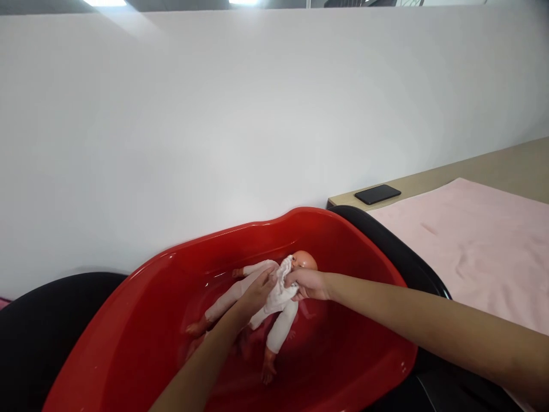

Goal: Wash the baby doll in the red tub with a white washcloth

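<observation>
A baby doll in a white suit lies on its back inside a red plastic tub, its bare head toward the far rim. My left hand rests on the doll's chest, its fingers against the white cloth. My right hand is closed on a bunched white cloth at the doll's neck, just below the head. The doll's legs point toward me and to the left.
The tub sits on a black stand against a white wall. To the right is a wooden table with a pink towel spread on it and a black phone near its far corner.
</observation>
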### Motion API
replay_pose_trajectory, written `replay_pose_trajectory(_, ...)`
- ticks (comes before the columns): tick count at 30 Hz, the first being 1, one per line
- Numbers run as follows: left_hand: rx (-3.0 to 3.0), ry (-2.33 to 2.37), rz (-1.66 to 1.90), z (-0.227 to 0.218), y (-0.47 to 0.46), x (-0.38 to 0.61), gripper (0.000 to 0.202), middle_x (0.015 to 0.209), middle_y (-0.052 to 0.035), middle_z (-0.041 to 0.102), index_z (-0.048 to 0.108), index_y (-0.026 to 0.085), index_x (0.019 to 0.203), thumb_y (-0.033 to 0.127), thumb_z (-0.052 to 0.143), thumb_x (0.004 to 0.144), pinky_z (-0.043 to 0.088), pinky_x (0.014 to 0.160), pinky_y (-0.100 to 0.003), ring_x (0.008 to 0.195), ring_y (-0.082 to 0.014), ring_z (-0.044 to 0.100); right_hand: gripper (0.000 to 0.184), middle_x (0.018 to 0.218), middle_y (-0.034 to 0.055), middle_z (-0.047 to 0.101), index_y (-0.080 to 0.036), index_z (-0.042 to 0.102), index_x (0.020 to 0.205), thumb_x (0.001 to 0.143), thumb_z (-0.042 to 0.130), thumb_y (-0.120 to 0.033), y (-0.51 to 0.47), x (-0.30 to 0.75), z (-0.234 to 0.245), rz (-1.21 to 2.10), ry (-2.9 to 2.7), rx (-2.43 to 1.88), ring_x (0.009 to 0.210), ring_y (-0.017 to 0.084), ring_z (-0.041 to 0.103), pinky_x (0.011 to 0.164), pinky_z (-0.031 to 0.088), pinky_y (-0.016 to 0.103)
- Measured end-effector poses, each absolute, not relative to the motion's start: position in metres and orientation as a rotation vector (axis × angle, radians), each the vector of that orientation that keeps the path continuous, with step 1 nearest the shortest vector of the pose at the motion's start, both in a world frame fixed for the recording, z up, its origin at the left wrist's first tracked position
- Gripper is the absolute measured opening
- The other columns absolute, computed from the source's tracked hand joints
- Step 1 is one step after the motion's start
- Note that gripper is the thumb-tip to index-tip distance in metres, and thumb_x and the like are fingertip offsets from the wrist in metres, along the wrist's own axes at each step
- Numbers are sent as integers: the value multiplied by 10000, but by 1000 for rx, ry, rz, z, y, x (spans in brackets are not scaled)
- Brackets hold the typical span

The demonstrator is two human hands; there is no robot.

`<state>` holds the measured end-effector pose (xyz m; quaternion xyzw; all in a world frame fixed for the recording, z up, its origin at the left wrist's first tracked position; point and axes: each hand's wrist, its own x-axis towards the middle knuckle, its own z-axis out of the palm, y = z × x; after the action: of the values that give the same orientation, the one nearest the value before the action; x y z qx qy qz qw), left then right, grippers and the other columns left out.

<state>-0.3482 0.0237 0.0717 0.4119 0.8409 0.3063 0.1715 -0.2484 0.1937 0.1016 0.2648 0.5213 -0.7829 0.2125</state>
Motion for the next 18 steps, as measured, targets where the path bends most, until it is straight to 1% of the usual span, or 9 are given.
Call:
replay_pose_trajectory(2,1038,2285,995,72,15,-346,475,1290,-9,738,572,334,1460,434,428,1018,542,975,-346,1174,-221,687,261,899,19,664,-178,608,979,724,615,-126,187,-261,100,-2160,1501,502,836,132,646,765,556,238)
replay_pose_trajectory(4,826,2185,1161,70,9,-348,466,1268,-35,745,595,288,1416,441,495,986,557,961,-367,1147,-246,701,202,996,35,672,-181,628,976,775,616,-168,186,-270,100,-2052,1710,296,918,157,645,825,558,272)
replay_pose_trajectory(6,655,2191,1265,66,7,-356,459,1254,-82,742,605,220,1359,456,484,985,568,947,-384,1127,-263,705,189,1068,48,679,-184,656,1006,825,605,-195,194,-274,99,-1836,2141,187,981,179,635,903,534,296)
replay_pose_trajectory(8,552,2316,1318,62,12,-365,429,1225,-105,741,608,196,1307,446,470,987,569,934,-387,1102,-261,700,242,1127,73,686,-182,675,1083,854,603,-211,209,-275,98,-1509,2593,100,1044,208,622,1003,485,334)
replay_pose_trajectory(10,531,2473,1323,56,27,-371,352,1216,-90,736,618,217,1262,365,478,975,552,965,-382,1105,-246,679,353,1256,111,666,-178,671,1199,854,651,-252,227,-274,95,-1198,2863,-54,1173,259,587,1114,407,392)
replay_pose_trajectory(11,551,2538,1314,53,38,-371,332,1227,-78,730,623,229,1250,301,486,957,534,1000,-381,1122,-239,665,446,1358,132,625,-175,652,1272,842,692,-290,235,-273,93,-1090,2914,-142,1264,290,546,1165,358,422)
replay_pose_trajectory(13,628,2595,1261,46,62,-366,390,1259,-71,711,622,218,1270,191,485,907,488,1072,-397,1182,-242,632,689,1538,164,492,-164,579,1416,790,784,-367,249,-273,88,-946,2920,-282,1435,334,416,1253,227,459)
replay_pose_trajectory(15,665,2613,1198,40,86,-356,429,1281,-88,690,605,212,1319,189,470,913,477,1080,-394,1208,-247,619,917,1630,190,371,-150,491,1516,721,856,-425,258,-273,82,-856,2895,-315,1528,351,298,1296,97,482)
replay_pose_trajectory(18,651,2655,1062,36,107,-343,482,1318,-154,648,524,181,1429,261,465,958,505,1011,-380,1183,-263,635,1086,1672,213,283,-134,417,1576,660,901,-459,263,-274,75,-777,2852,-265,1573,370,211,1302,-9,522)
